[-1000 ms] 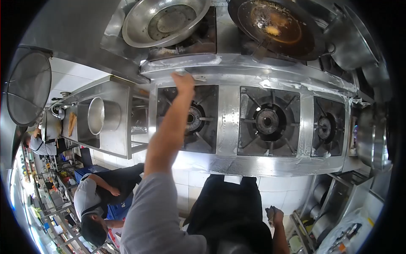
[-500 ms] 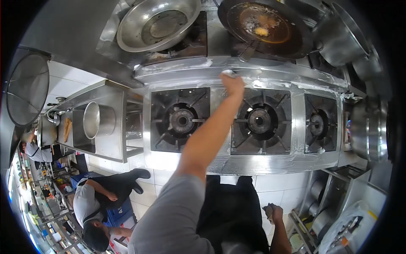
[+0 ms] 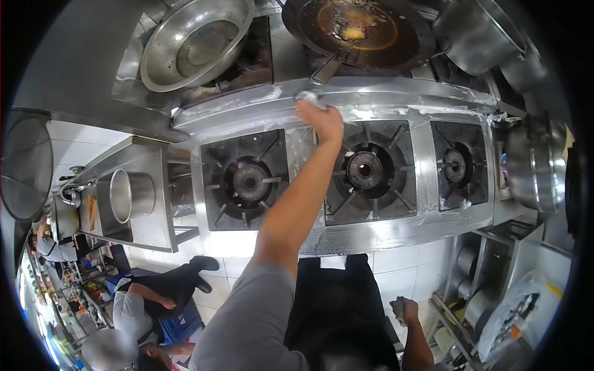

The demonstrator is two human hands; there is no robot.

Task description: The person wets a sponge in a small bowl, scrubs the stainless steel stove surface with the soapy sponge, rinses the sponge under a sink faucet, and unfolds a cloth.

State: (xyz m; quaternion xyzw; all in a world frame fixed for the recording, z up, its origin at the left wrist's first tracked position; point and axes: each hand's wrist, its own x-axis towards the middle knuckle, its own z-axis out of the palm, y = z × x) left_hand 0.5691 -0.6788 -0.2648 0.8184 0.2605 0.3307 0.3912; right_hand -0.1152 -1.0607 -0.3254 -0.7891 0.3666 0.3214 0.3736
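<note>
Foam-streaked ledge (image 3: 383, 96) open, ten to two. Left hand (image 3: 322, 120), twelve: fingers gripping whitish wad (image 3: 307, 97). Right hand (image 3: 407, 310), five: clutching crumpled cloth (image 3: 397, 309).

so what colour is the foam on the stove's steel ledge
The foam is white; it shows in the head view, the only one.

Free room lies over the front right burner (image 3: 455, 162), but the pan handle (image 3: 327, 69) juts out near the left hand (image 3: 323, 121).
</note>
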